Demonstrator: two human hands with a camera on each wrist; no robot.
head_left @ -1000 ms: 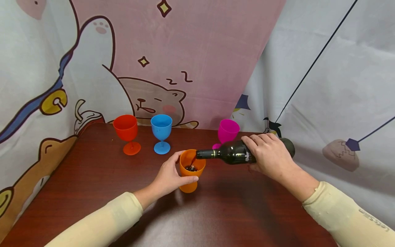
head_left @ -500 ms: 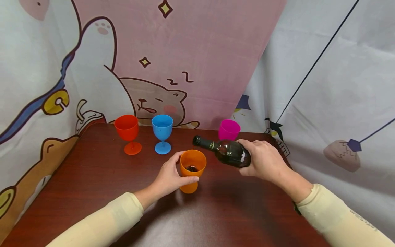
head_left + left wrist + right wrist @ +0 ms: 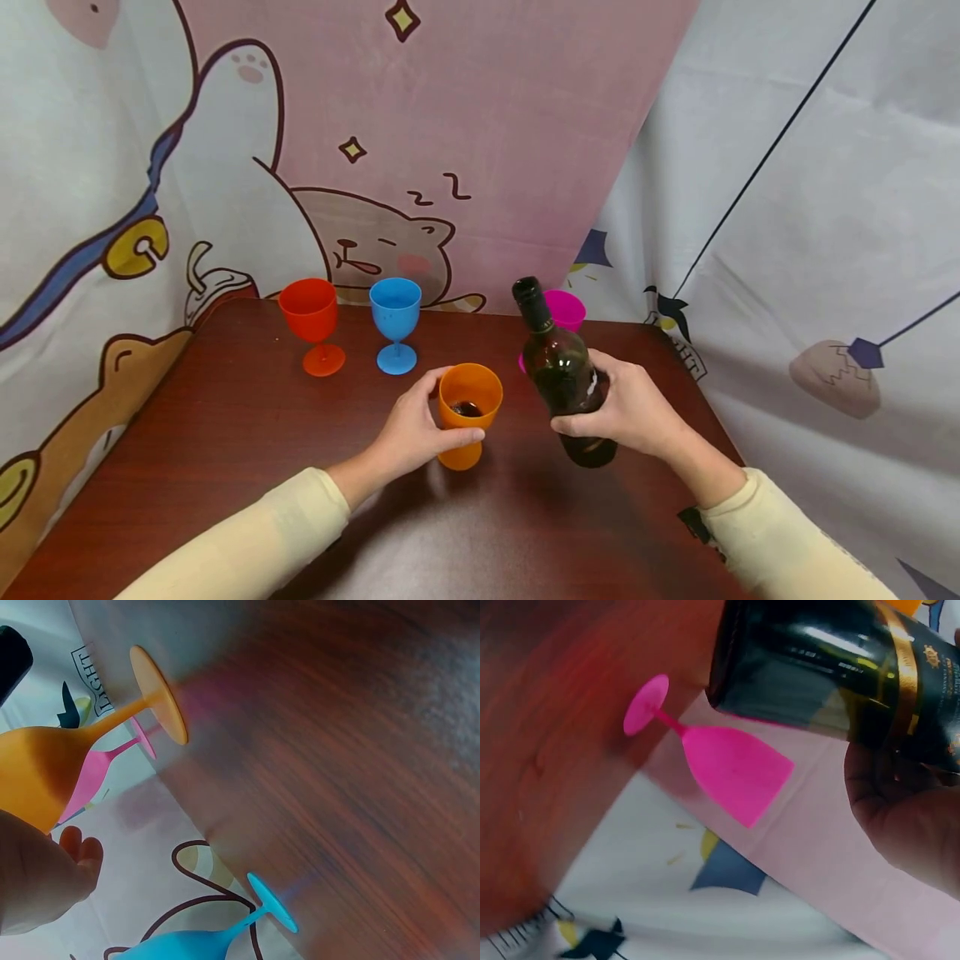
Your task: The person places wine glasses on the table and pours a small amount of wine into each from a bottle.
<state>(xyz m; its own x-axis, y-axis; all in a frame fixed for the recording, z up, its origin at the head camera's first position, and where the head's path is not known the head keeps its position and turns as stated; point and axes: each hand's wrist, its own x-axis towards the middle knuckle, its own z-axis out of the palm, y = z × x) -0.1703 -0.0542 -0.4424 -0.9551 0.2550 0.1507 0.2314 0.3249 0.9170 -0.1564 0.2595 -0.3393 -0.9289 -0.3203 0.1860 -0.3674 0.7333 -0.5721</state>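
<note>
An orange goblet [image 3: 465, 429] with a little dark liquid inside stands on the table, and my left hand [image 3: 412, 425] holds its bowl from the left, thumb across the near side. In the left wrist view the stem and foot of the orange goblet [image 3: 120, 716] show, with the left hand [image 3: 45, 877] at its bowl. My right hand [image 3: 630, 408] grips a dark green wine bottle [image 3: 558, 367] by its body, neck up and leaning a little to the left. In the right wrist view the bottle [image 3: 802, 667] shows its base and gold-banded label, clear of the table.
A red goblet [image 3: 309, 312] and a blue goblet [image 3: 395, 308] stand at the back left of the brown table [image 3: 480, 542]. A pink goblet [image 3: 735, 769] stands behind the bottle, partly hidden in the head view. Printed cloth [image 3: 480, 100] hangs behind the table.
The bottle was tipped with its mouth at the orange goblet, liquid running out; my right hand has swung it back nearly upright, to the right of the goblet. My left hand has stayed put.
</note>
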